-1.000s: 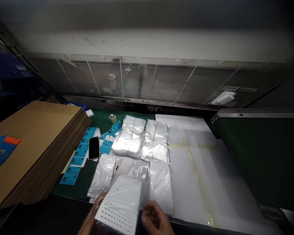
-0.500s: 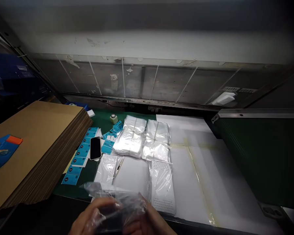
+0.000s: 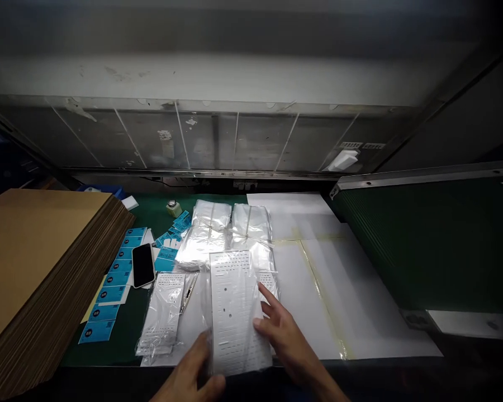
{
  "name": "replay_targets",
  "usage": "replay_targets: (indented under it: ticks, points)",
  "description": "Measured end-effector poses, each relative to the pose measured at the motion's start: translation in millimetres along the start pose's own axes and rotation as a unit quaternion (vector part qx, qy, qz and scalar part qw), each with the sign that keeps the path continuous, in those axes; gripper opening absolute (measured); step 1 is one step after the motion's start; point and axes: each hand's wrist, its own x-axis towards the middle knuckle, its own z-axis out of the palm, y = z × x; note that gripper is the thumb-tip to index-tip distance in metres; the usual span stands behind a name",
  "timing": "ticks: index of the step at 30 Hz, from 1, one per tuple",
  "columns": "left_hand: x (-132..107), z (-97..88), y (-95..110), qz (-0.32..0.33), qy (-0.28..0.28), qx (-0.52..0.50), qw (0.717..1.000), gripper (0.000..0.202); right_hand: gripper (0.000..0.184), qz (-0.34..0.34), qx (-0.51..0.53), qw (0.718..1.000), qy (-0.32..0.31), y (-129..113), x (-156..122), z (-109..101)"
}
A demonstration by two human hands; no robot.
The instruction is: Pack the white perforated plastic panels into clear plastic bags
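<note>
A white perforated panel in a clear plastic bag (image 3: pixel 235 312) lies flat on the white sheet, long side running away from me. My left hand (image 3: pixel 193 379) rests at its near left corner, thumb against the bag's edge. My right hand (image 3: pixel 283 335) lies on the panel's right edge with fingers stretched out and spread. Another bagged white panel (image 3: pixel 163 315) lies to the left, and a third (image 3: pixel 269 281) shows partly under the right edge. Two bundles of clear bags (image 3: pixel 228 234) sit just beyond.
A tall stack of brown cardboard sheets (image 3: pixel 37 268) fills the left. Blue labels (image 3: pixel 117 273), a black phone (image 3: pixel 143 264) and a small bottle (image 3: pixel 174 208) lie on the green mat. A green conveyor (image 3: pixel 423 240) runs along the right. A pen-like tool (image 3: pixel 188 290) lies between the panels.
The bagged panel, held up and crumpled between both hands before, now lies flat on the sheet. My view has shifted right and the hands have spread onto the panel.
</note>
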Motion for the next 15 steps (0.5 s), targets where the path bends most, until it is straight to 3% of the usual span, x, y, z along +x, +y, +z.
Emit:
replay_targets:
  ticks: [2,4,7,9,11,15]
  points:
    - [20,12.0,-2,-0.074,-0.036,-0.124,0.989,0.062,0.082,-0.014,-0.012,0.999,0.036,10,-12,-18]
    - [42,26.6,-8,-0.1,0.006,-0.173,0.98,0.058,0.085,-0.024,-0.006,0.997,0.067,24,-16,-37]
    - [73,42.5,-20,-0.027,0.108,-0.064,0.992,0.04,0.079,-0.033,-0.041,0.995,0.086,42,-10,-63]
    - [92,49.4,-29,-0.014,0.111,-0.021,0.994,0.036,0.073,-0.059,-0.096,0.99,0.08,50,1,-77]
    - [107,56.2,-41,-0.045,0.093,-0.015,0.995,0.038,0.068,-0.091,-0.14,0.983,0.076,56,13,-87]
    - [125,68.5,-69,-0.113,0.15,0.04,0.981,0.049,0.062,-0.101,-0.199,0.965,0.136,70,33,-108]
